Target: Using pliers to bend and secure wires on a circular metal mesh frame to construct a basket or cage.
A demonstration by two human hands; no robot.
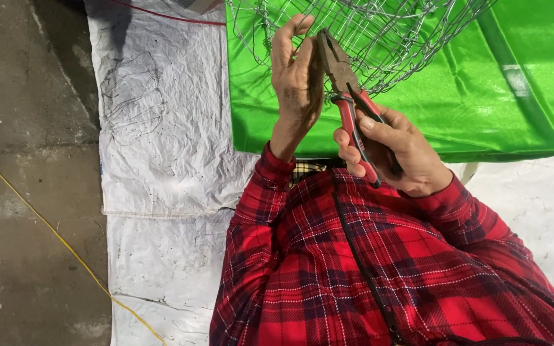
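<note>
While the left hand (297, 80) pinches the wire mesh (379, 38), right hand (395, 154) fingers clamp red-handled pliers (347, 96); twisting wire likely underway, needs steady grip.

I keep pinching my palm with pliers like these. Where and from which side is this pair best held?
Grip the red handles, near their lower ends, coming from below, as the right hand does. The pliers point up toward the wire mesh, so only the handles are free; the left hand sits beside the head.
</note>
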